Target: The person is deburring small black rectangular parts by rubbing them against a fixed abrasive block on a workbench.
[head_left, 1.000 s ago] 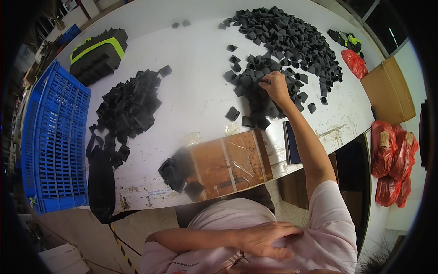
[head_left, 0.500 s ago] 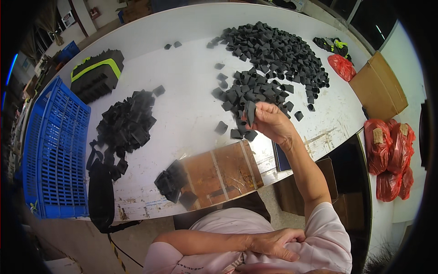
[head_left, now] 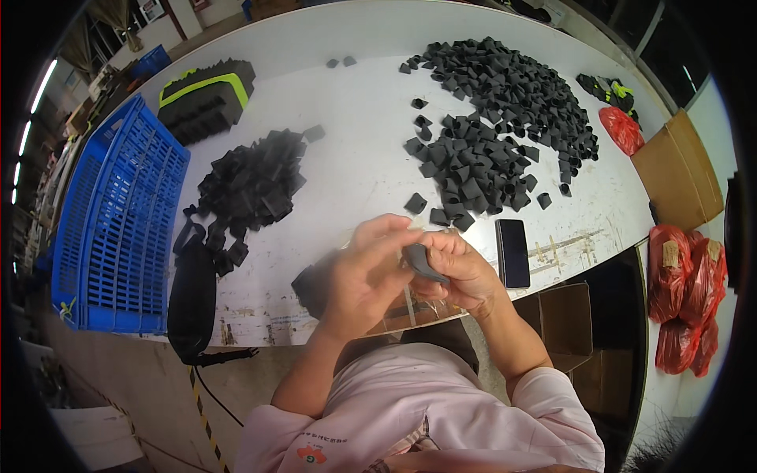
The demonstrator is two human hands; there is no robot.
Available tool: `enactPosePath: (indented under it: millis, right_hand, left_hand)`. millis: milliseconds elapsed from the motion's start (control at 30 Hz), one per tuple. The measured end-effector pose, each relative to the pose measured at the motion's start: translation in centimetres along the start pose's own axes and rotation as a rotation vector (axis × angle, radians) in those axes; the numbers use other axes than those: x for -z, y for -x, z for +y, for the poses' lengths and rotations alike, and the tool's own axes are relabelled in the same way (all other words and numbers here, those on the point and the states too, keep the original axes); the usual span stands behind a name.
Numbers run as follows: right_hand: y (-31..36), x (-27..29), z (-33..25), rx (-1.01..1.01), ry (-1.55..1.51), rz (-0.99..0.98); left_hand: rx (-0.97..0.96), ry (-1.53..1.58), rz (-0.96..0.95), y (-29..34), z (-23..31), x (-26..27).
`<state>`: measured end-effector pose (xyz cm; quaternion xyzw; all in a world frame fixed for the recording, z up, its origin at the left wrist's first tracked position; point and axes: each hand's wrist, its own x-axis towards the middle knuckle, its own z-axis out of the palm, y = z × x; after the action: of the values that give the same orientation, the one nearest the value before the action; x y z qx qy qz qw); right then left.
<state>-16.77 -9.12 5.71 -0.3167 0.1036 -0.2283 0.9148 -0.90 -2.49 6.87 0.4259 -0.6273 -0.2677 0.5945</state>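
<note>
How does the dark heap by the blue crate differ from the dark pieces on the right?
The right pieces cover more of the white table than the left heap. Many right pieces show open ends; those in the left heap look flatter, though blurred. Both are dark and loosely piled.

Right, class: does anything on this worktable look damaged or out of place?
The white tabletop looks worn: its near edge is scuffed, with brownish marks. Also, two small dark pieces lie toward the far side, stray-looking because they sit apart from the heaps.
</note>
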Motion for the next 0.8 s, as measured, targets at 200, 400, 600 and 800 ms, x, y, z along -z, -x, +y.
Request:
enactPosePath:
  millis: [200, 400, 600, 800]
  right_hand:
    - [-0.6, 0.0, 0.8, -0.006, 0.071, 0.059]
    - [-0.6, 0.5, 1.5, 0.004, 0.206, 0.163]
    - [-0.8, 1.5, 2.4, 0.017, 0.324, 0.293]
    - [0.1, -0.9, 2.0, 0.536, 1.142, 0.443]
  left_hand:
    - [0.046, 0.031, 0.096, 0.5, -0.8, -0.2]
    - [-0.072, -0.272, 0.095, 0.4, -0.7, -0.3]
    - [-0.022, -0.295, 0.062, 1.1, -1.6, -0.4]
    - [-0.041, -0.279, 0.072, 1.2, -2.1, -0.4]
